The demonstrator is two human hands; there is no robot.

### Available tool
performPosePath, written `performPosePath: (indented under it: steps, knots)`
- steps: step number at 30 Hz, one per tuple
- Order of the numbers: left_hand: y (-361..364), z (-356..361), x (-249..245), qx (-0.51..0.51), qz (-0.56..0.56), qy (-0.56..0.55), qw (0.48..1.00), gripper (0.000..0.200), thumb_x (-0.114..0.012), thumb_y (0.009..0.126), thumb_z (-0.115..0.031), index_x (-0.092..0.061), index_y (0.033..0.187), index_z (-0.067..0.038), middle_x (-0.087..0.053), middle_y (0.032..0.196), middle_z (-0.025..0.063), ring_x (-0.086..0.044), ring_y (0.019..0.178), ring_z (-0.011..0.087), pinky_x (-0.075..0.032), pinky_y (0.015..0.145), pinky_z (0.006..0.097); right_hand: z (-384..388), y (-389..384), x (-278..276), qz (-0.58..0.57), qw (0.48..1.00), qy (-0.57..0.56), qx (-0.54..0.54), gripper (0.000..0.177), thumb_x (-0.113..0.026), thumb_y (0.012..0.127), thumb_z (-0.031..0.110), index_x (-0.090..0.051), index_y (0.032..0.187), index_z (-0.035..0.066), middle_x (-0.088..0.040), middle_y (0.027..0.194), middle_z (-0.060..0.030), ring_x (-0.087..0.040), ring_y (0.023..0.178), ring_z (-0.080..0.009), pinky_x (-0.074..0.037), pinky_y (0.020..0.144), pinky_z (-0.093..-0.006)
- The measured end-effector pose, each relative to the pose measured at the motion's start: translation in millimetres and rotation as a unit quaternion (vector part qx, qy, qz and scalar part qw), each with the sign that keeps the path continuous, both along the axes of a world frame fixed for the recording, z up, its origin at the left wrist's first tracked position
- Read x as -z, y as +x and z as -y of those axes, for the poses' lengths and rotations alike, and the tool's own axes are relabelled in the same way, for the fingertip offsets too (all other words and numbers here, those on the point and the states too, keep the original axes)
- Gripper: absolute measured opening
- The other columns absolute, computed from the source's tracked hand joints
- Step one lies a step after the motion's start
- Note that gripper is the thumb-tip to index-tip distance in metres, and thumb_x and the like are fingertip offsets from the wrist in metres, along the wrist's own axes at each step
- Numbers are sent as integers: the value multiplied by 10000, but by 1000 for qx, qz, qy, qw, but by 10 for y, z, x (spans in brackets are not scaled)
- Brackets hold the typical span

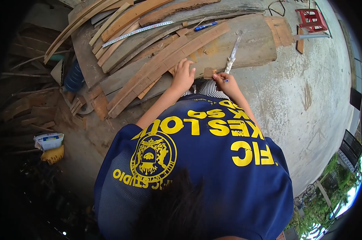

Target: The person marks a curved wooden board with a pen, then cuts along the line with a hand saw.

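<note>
Wood blk (209, 73) at fingertips of R grip (224, 83), pen (226, 81) w/in.

The wide lens bows your planks (149, 74) and blackens the edges; daylight brightens the floor (281, 104) on your right, glare whitens lower right, shadow darkens far left.

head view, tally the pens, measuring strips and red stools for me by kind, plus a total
Pens: 2 (a blue pen lying on the boards; what looks like another pen in the right hand, only its blue end showing)
Measuring strips: 1 (white strip)
Red stools: 1 (red stool)
Total: 4
</note>
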State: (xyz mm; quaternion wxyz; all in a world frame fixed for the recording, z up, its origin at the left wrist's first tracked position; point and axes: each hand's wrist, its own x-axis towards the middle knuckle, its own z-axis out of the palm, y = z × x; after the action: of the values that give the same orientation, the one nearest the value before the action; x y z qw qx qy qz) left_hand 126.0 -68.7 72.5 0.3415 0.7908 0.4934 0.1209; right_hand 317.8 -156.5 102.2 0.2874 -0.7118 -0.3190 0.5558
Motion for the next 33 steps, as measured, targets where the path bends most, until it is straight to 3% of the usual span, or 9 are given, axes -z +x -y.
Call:
performPosePath:
  steps: [2,4,7,10,13,17,26,28,33]
  knots:
    - [-275,-146,53,-49,-203,80,975,737,-681,766,-430,-352,1328,-85,-233,1444,187,-173,1360,347,-155,1048,588,-52,156,369,-58,992,-47,104,318,-527,927,313,-582,897,2,-572,678,-43,-572,527,-125,-453,493,-261]
    - [-624,-308,100,-49,-320,35,946,990,-708,703,-510,-150,1432,-139,-113,1491,176,-69,1385,355,-96,1035,652,-170,238,498,-95,981,-33,165,298,-478,950,310,-536,1028,28,-565,772,-49,-586,588,-131,-474,529,-260]
    - [-1015,-412,196,-65,-427,-72,899,1092,-710,670,-554,-56,1451,-161,-131,1488,173,-93,1383,349,-101,1051,634,-309,287,731,-147,968,-57,193,372,-442,957,360,-464,1193,74,-569,860,-56,-601,647,-144,-495,579,-275]
    - [-1248,-362,318,-36,-367,-15,929,1072,-697,680,-556,-60,1453,-174,-161,1484,155,-119,1379,341,-110,1055,625,-384,190,897,-139,966,-96,194,464,-412,958,393,-432,1282,61,-587,880,-94,-617,624,-169,-502,551,-283]
    - [-1254,-325,371,-49,-362,11,931,1048,-672,685,-579,-70,1455,-202,-181,1484,123,-144,1377,307,-107,1062,611,-320,36,957,-58,993,-76,74,475,-405,951,435,-476,1248,71,-580,936,-117,-619,679,-187,-516,620,-301]
    - [-1289,-280,471,-71,-351,58,932,1037,-677,667,-588,-110,1453,-219,-225,1465,102,-194,1358,285,-128,1059,585,-214,-119,927,-88,987,-73,114,503,-347,958,474,-509,1208,68,-579,1000,-125,-614,679,-190,-514,619,-303]
    - [-1326,-491,285,-63,-310,-10,949,1024,-770,565,-540,-261,1393,-216,-361,1332,98,-336,1243,299,-243,1005,504,-375,-454,883,36,999,6,-1,475,-535,899,413,-562,1087,-22,-629,941,-206,-672,705,-312,-533,567,-372]
    - [-1324,-590,190,-60,-307,-40,949,1027,-780,549,-526,-275,1386,-213,-366,1336,100,-346,1243,310,-267,1000,509,-517,-655,901,238,954,53,-175,729,-624,796,521,-462,1225,-46,-535,1180,-275,-615,954,-409,-517,782,-450]
    - [-1446,-866,152,-57,-280,-98,953,1041,-806,500,-493,-310,1369,-205,-391,1342,108,-375,1243,336,-328,994,528,-745,-1186,782,385,881,94,-258,1130,-692,624,648,-214,1382,-41,-270,1411,-282,-335,1253,-477,-326,1026,-486]
